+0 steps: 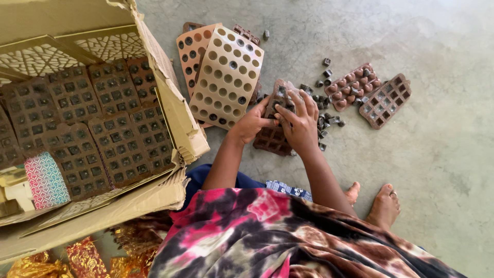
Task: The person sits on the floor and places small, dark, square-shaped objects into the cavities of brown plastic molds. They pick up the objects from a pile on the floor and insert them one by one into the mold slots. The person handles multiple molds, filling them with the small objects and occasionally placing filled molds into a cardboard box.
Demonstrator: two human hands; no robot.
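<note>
While two hands [280,116] grip one brown mould [278,98], two moulds [370,95] lie aside.

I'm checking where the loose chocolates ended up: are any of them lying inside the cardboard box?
No: the loose chocolates lie on the concrete floor, while the cardboard box holds only stacked brown moulds.

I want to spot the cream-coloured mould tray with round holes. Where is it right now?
In the head view the cream mould tray lies tilted on the floor, upper centre, between the cardboard box and the left hand.
</note>
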